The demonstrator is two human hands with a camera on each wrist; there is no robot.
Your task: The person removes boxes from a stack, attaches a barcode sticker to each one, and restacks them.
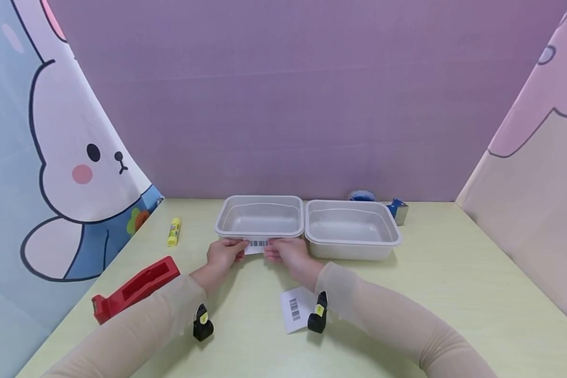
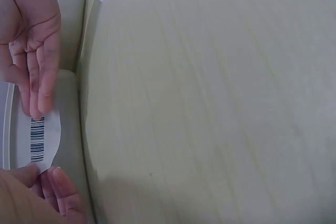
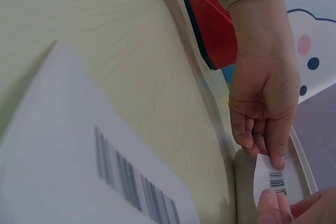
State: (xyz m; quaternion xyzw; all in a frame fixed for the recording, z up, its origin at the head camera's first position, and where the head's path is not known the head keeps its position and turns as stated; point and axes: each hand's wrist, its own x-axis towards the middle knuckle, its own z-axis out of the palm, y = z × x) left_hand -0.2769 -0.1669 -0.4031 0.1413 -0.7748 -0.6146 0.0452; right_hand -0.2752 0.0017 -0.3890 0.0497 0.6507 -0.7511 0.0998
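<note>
Two white plastic boxes stand side by side, and a paper barcode label (image 1: 256,247) lies against the front of the left box (image 1: 260,234). My left hand (image 1: 224,254) pinches the label's left end between thumb and fingers. From the other side my right hand (image 1: 290,254) touches the label, its nearly straight fingers over part of the barcode in the left wrist view. The label's lower edge stands slightly off the box wall (image 2: 68,145) there. A second barcode label (image 1: 296,310) lies on the table below my right forearm.
Beside the left box is the right box (image 1: 352,251), with a blue tape dispenser (image 1: 398,211) and a blue round thing (image 1: 363,196) behind it. A yellow glue stick (image 1: 174,232) lies at the left. Near my left forearm sits a red tape dispenser (image 1: 137,289). A purple backdrop rises behind.
</note>
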